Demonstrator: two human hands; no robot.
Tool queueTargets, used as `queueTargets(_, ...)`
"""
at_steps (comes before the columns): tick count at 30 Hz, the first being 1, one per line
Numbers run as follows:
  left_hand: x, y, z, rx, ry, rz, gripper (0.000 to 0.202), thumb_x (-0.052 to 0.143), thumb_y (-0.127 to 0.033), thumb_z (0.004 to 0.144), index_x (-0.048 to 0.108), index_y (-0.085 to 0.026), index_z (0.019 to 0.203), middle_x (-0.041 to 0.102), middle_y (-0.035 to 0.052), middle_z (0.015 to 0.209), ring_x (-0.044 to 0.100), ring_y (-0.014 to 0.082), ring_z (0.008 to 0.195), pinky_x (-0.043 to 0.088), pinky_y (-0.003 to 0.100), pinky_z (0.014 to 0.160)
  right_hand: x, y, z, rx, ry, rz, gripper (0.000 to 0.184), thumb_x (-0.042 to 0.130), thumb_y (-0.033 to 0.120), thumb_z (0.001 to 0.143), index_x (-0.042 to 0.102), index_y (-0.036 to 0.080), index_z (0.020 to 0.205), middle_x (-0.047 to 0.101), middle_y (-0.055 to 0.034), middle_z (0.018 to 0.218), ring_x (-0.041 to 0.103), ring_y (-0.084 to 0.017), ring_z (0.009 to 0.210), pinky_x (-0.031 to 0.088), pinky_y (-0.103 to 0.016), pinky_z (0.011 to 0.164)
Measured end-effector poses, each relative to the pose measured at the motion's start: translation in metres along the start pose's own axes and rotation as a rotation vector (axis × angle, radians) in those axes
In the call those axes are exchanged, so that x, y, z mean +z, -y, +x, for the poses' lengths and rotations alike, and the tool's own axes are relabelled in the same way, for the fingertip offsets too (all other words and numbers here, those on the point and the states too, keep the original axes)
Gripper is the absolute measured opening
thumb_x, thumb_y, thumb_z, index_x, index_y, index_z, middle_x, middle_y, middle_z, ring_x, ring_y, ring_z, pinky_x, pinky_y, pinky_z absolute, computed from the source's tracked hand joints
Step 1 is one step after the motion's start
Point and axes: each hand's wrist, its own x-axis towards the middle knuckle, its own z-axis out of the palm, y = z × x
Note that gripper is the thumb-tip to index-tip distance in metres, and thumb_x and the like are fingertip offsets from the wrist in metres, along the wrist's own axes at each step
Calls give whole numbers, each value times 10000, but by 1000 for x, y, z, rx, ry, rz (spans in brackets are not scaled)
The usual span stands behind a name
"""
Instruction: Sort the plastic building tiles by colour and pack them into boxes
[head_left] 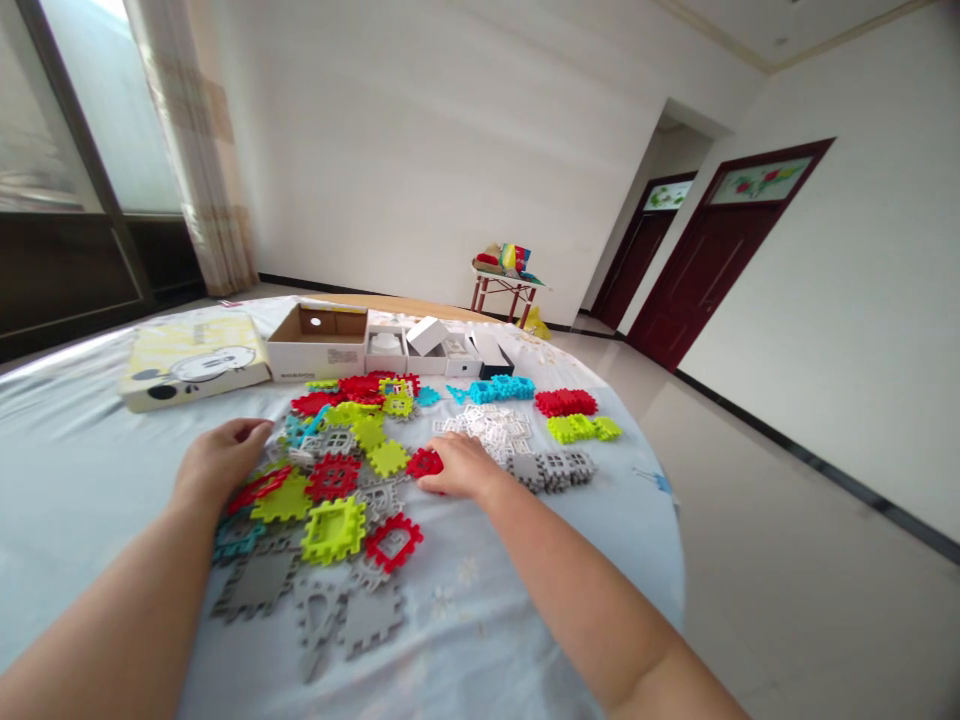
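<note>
A loose pile of toothed plastic building tiles spreads between my hands, with a lime green tile point(334, 530), a red tile point(335, 477) and a grey tile point(262, 580) among them. My right hand point(466, 466) is closed at the pile's right side, its thumb and fingers on a red building tile point(423, 463). At the left edge, my left hand point(221, 455) has its fingers curled together; whatever they hold is hidden. Close below it lies a tilted red piece point(260, 489). White lattice pieces point(491, 428) are heaped beyond my right hand.
Sorted tiles lie to the right: a grey row point(555, 470), a red stack point(566, 402), lime green ones point(583, 429) and blue ones point(502, 389). Along the back stand a yellow box point(195, 360), an open cardboard box point(319, 360) and small white boxes point(427, 337). A blue cloth point(495, 620) covers the round table.
</note>
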Motion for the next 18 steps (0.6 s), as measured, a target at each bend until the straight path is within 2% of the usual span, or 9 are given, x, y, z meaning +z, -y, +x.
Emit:
queueTargets(3,2,4,6,15,4,20,501,408,-507,765,635,-178,1066,666,101,934,581,228,802,425,276,636,-1,-4,1,-8,-25,42,487,675,464,642,589,253,1072,614,-57,1037,526,-254,1013,399,-367,852)
queueTargets(8,7,11,13,26,-4,52,510,403,-536,754,637,-200,1058,667,97,922,589,238,787,443,289,632,-24,-30,-3,-9,-210,179,530,660,487,674,556,237,1130,603,-50,1092,523,-215,1039,384,-331,889)
queueTargets(13,8,16,18,19,27,81,545,379,-569,747,624,-208,1073,662,102,926,594,249,786,454,301,646,-53,-92,-8,202,-335,144,507,640,477,699,565,196,1114,613,-76,1066,553,-205,986,401,-318,849)
queueTargets(18,12,23,23,41,10,62,543,375,-597,720,634,-237,1033,672,83,896,606,258,776,462,306,647,-68,-156,-8,488,-324,-52,450,610,470,720,579,202,1080,631,-77,1033,564,-215,979,405,-299,798)
